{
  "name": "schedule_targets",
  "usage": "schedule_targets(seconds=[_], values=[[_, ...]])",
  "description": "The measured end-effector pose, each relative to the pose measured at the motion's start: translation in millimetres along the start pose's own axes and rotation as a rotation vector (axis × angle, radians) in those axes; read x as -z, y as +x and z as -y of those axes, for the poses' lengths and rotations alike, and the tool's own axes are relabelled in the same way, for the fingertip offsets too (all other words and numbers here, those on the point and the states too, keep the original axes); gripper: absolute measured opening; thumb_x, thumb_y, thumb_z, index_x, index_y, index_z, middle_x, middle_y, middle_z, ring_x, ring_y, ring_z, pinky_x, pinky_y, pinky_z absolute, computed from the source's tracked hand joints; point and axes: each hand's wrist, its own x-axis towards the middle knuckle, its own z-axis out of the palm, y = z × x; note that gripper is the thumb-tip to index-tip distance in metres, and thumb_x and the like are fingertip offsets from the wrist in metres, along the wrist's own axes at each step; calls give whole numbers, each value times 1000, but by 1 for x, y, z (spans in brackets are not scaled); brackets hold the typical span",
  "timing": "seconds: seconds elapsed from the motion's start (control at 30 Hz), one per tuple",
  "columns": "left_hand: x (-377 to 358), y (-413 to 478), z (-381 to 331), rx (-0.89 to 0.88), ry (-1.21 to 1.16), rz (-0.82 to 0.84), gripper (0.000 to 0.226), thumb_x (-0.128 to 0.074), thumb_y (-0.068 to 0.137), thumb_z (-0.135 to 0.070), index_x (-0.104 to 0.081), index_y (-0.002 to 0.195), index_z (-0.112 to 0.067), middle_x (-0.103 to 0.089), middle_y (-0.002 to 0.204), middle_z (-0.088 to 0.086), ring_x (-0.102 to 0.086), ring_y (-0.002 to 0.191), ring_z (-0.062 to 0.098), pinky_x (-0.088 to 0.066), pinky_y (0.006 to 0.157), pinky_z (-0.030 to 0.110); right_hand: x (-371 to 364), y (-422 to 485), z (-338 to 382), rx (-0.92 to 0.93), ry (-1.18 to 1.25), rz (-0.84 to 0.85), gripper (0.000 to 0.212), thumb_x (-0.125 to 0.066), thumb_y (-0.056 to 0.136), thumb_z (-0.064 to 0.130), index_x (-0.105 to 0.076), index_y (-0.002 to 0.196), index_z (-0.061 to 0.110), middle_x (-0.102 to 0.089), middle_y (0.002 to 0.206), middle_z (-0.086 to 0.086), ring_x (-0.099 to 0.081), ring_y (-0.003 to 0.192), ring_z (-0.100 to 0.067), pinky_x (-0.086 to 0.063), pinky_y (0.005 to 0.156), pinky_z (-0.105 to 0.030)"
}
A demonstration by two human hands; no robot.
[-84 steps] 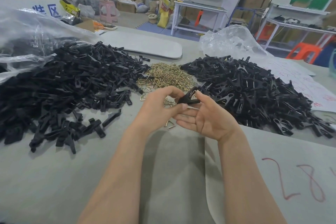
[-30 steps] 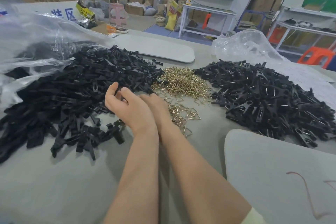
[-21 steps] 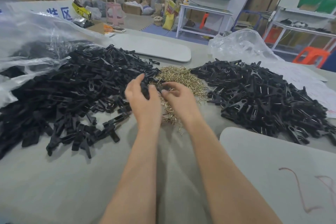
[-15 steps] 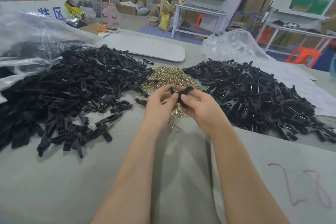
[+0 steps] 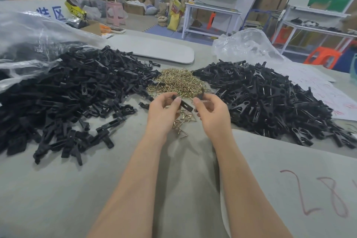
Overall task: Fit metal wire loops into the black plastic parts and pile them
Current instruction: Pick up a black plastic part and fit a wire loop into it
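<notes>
The left hand [image 5: 164,111] is pinching a black part [image 5: 185,104], the right hand [image 5: 212,111] gripping another dark piece [image 5: 202,95], while a large, apparently unfitted pile [image 5: 67,92] is awaiting wire loops [image 5: 179,81] opposite the fitted pile [image 5: 270,100].

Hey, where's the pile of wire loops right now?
In the head view the wire loops lie mid-table, between the left heap and right heap of black parts, just beyond the left hand and right hand.

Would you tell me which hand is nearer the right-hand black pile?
Right. The right hand sits just beside that pile; the left hand is farther left, beyond it.
</notes>
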Motion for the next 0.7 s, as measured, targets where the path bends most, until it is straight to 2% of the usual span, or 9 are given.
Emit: schedule_targets(seconds=[0.07, 0.13, 0.2, 0.27, 0.37, 0.43, 0.53, 0.6, 0.7], values=[[-2, 0, -1, -8, -15, -14, 12, -58, 93, -10, -59, 97, -21, -65, 87, 4, -65, 71, 6, -55, 63, 21, -3, 0, 0, 57, -54, -4, 3, -64, 89, 27, -62, 91, 29, -63, 70, 15, -60, 68, 1, -46, 71, -21], [-2, 1, -1, -1, -60, -35, 16, -60, 91, -7, -57, 99, -20, -65, 87, 2, -67, 67, 4, -55, 62, 19, -8, -1, 0, 81, -54, 15, 14, -64, 90, 21, -66, 102, 27, -60, 71, 23, -58, 67, 12, -42, 67, -6], [-2, 2, 0, 5, -88, -45, 20, -62, 90, -6, -56, 104, -19, -66, 90, -1, -67, 66, 1, -53, 62, 15, -12, -2, 0, 89, -98, 33, 20, -62, 90, 18, -70, 108, 15, -59, 76, 23, -57, 69, 10, -40, 68, -2], [-3, 2, 2, 22, -105, -21, 22, -64, 88, -8, -59, 109, -12, -69, 92, 1, -68, 72, 3, -52, 67, 17, -14, -3, 1, 114, -135, 18, 19, -62, 90, 17, -71, 107, 14, -62, 77, 14, -57, 71, 1, -38, 69, -2], [-4, 2, 3, 24, -116, 27, 15, -64, 87, -5, -65, 102, -10, -71, 90, 6, -69, 82, 16, -54, 75, 23, -14, -4, 3, 125, -145, 14, 17, -61, 90, 16, -71, 104, 17, -66, 81, 7, -62, 81, -11, -43, 75, -10], [-4, 2, 3, 36, -148, 30, 12, -63, 88, -3, -66, 93, -13, -69, 88, 7, -65, 81, 18, -54, 77, 24, -13, -3, 5, 84, -93, 47, 15, -59, 91, 12, -72, 98, 15, -68, 75, 10, -63, 76, -9, -51, 79, -27], [-2, 3, 2, 50, -202, 16, 13, -59, 90, -1, -63, 90, -13, -67, 82, 5, -65, 78, 15, -54, 74, 21, -8, -1, 4, 8, 11, 83, 16, -54, 94, 9, -69, 99, 6, -65, 74, -5, -56, 68, -15, -51, 80, -48], [-3, 3, 1, 58, -241, 27, 16, -55, 92, 1, -63, 90, -13, -70, 75, -2, -68, 75, 10, -55, 71, 20, -6, 1, 4, -20, 50, 61, 18, -54, 94, 8, -67, 106, 10, -60, 76, -2, -55, 65, -15, -52, 77, -47], [-4, 1, 0, 70, -231, 32, 17, -52, 94, -1, -64, 94, -13, -69, 79, -2, -64, 71, 6, -52, 68, 18, -9, 1, 6, -30, 97, 55, 20, -59, 91, 9, -61, 107, 22, -60, 80, 5, -58, 68, -16, -54, 78, -42]])
